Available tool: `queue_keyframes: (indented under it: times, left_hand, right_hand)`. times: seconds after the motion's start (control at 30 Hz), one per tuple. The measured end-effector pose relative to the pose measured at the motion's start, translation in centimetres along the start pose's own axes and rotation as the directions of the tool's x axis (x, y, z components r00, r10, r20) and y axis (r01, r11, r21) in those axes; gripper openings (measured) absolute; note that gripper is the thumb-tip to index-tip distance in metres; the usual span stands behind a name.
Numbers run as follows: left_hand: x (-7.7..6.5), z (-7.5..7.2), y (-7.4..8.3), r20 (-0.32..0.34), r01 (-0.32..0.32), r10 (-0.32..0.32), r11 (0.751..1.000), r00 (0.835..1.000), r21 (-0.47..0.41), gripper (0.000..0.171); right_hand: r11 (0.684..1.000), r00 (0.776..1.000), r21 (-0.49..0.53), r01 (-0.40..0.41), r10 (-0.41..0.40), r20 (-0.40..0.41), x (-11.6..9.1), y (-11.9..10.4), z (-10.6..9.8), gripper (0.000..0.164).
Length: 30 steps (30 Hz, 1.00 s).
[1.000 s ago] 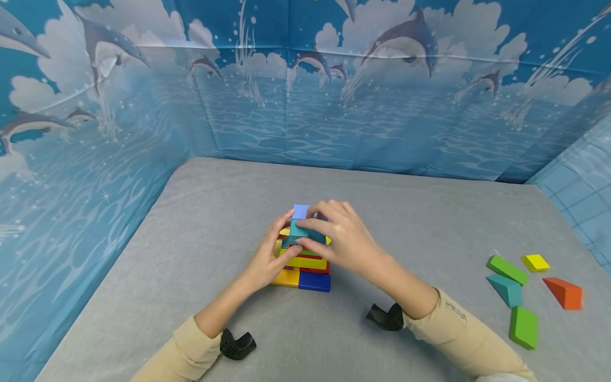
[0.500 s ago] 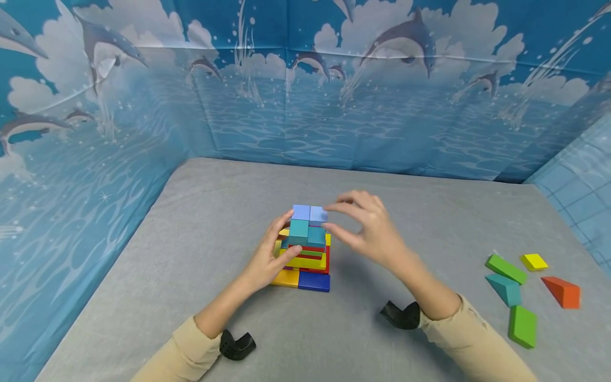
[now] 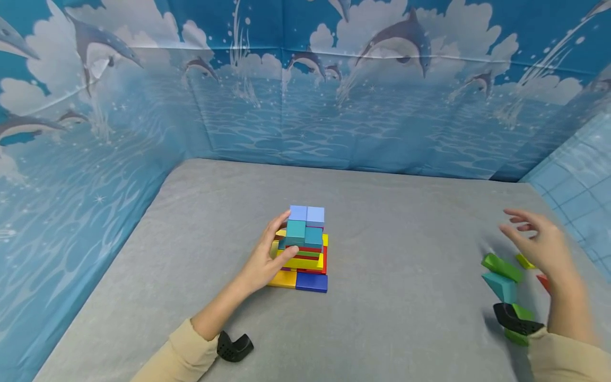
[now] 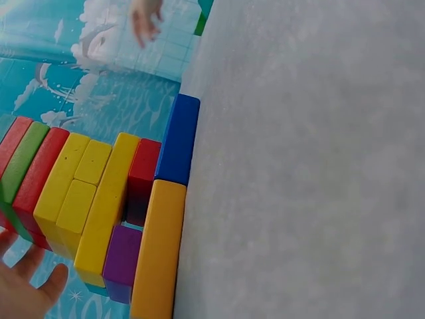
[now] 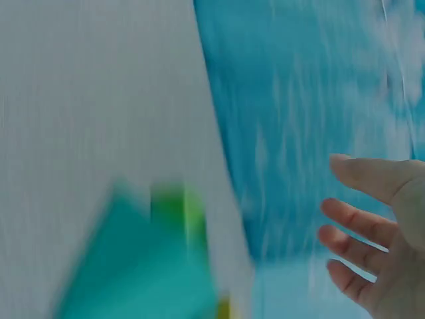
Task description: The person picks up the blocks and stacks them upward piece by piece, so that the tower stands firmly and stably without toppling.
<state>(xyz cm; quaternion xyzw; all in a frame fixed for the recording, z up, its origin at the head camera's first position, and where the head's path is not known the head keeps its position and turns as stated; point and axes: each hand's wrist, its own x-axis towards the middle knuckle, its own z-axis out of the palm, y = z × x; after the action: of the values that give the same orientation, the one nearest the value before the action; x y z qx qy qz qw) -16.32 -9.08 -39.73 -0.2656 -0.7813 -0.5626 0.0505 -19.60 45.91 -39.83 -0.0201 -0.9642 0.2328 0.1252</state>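
A stack of coloured blocks [image 3: 300, 262] stands mid-table, with two light blue blocks [image 3: 315, 216] on top and a teal block [image 3: 296, 231] in front of them. Its base shows a dark blue block [image 3: 312, 283] and an orange-yellow block [image 3: 114, 196]. My left hand [image 3: 265, 260] stays at the stack's left side, fingers and thumb spread; I cannot tell whether they touch it. Far to the right, my right hand [image 3: 544, 246] hovers with loose, parted fingers and holds nothing. Below it lie a green block [image 3: 501, 267], a teal wedge [image 3: 499, 287] and a yellow block [image 3: 524, 261].
An orange-red wedge [image 3: 543, 282] is partly hidden by the right arm, and another green block [image 3: 515, 337] by the black wrist mount [image 3: 515, 319]. Grey cloth [image 3: 391, 239] covers the table. A dolphin-print curtain [image 3: 305, 116] borders the back and sides.
My right hand has left the top of the stack and swung far right, over the loose blocks. The left hand keeps its place beside the stack.
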Motion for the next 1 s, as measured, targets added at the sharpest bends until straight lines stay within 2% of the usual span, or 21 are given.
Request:
queue_keyframes:
  times: [0.1,0.17,0.23,0.33,0.43,0.53,0.67,0.8,1.0]
  left_hand:
    - [0.0,0.0,0.2,0.001,0.018,-0.018,1.0,1.0,0.001,0.069]
    - [0.0,0.0,0.5,0.002,0.033,-0.033,0.999,0.999,0.005,0.069]
    - [0.0,-0.1,1.5,0.004,0.041,-0.041,0.999,0.999,0.006,0.067]
    - [-0.1,-0.3,2.9,0.006,0.048,-0.048,0.999,0.999,0.006,0.064]
    - [-0.1,-0.4,3.8,0.005,0.04,-0.04,0.999,0.999,0.004,0.062]
    - [-0.2,-0.4,4.0,0.003,0.041,-0.041,0.999,0.999,0.005,0.062]
    - [-0.1,-0.4,4.1,0.005,0.048,-0.048,0.999,0.999,0.004,0.063]
    - [-0.1,-0.3,4.0,0.003,0.048,-0.049,0.999,0.999,0.004,0.063]
    - [-0.1,-0.3,4.0,0.005,0.055,-0.056,0.998,0.998,0.01,0.062]
  right_hand:
    - [0.995,0.996,-0.08,-0.059,0.065,0.068,-1.0,5.1,-0.2,0.055]
    - [0.99,0.989,-0.106,-0.089,0.101,0.112,-1.9,6.9,-0.4,0.056]
    - [0.987,0.977,-0.122,-0.102,0.123,0.172,-2.8,7.5,-0.7,0.056]
    - [0.984,0.962,-0.15,-0.091,0.126,0.242,-3.9,7.2,-1.2,0.056]
    - [0.986,0.955,-0.152,-0.062,0.103,0.279,-4.3,6.4,-1.3,0.055]
    - [0.987,0.958,-0.146,-0.074,0.111,0.264,-4.4,5.9,-1.2,0.05]
    - [0.981,0.959,-0.138,-0.137,0.166,0.23,-4.3,6.2,-0.9,0.049]
    - [0.977,0.96,-0.145,-0.156,0.185,0.21,-4.2,6.4,-0.6,0.05]
    - [0.977,0.953,-0.15,-0.151,0.184,0.239,-4.3,4.6,-0.8,0.055]
